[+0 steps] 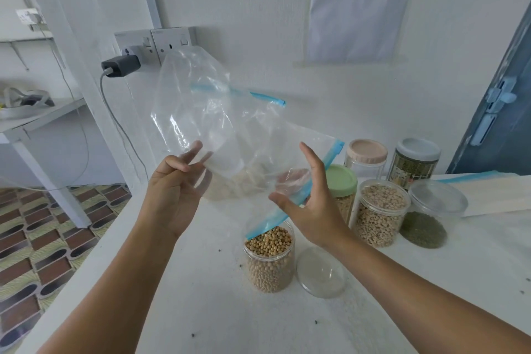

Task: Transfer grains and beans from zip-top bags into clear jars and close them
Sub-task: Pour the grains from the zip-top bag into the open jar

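Both hands hold a nearly empty bag tipped over the open jar of beans on the table. The left hand pinches the bag's bottom with its fingers, others spread; the right hand has its fingers curled around the blue zip edge. If the mouth drifts off the rim, the last beans could scatter beside the loose lid.
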